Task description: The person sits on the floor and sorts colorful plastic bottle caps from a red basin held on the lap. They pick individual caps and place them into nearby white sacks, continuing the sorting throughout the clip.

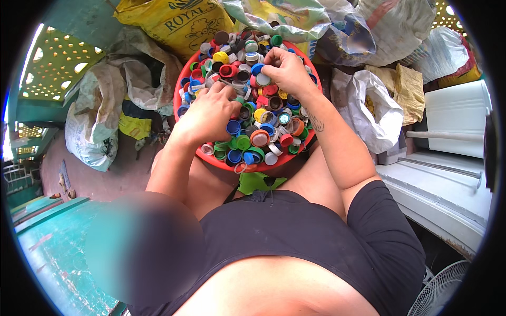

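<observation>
A red plastic basin (320, 85) heaped with plastic bottle caps stands before me, above my thighs. My right hand (286, 73) is over its far right part, with thumb and forefinger pinched at the edge of a blue cap (257, 68). Just below that cap lies a whitish cap (263, 80). On the left side of the heap rests my left hand (215, 108), back up, fingers bent down among the caps. Its fingertips are partly hidden, so I cannot tell whether they grip anything. Near it are a yellow cap (220, 57) and a blue cap (233, 127).
A yellow printed sack (178, 27) stands behind the basin. An open white sack (373, 110) is at the right, beside a white appliance-like box (454, 118). Crumpled sacks (95, 106) lie at the left. A fan (440, 292) shows at the lower right.
</observation>
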Motion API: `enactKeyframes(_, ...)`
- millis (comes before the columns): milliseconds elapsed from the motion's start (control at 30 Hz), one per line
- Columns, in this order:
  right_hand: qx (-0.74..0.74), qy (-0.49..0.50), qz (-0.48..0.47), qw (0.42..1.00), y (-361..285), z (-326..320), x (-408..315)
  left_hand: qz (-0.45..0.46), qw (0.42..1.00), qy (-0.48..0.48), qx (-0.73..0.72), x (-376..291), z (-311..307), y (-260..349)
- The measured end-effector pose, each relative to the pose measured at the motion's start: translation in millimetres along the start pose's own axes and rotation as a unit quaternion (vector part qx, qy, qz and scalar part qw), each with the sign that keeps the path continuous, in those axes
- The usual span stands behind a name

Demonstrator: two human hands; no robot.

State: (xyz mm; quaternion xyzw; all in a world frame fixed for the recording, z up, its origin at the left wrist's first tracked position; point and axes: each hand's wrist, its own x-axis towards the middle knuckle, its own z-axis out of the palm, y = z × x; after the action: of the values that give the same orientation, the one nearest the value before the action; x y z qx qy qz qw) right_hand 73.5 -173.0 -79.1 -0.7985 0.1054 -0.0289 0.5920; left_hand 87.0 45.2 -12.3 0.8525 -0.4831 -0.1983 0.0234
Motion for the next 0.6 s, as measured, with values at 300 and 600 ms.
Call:
enactKeyframes(300,-0.027,-0.009,-0.039,0.999,2,6,3,0.037,0.993,0.094,0.055,4,27,-6)
enactKeyframes(600,0.35,-0.056,0.122,0.927,-16,10,-5,0.049,0.975,0.175,-0.124,4,-4,-25)
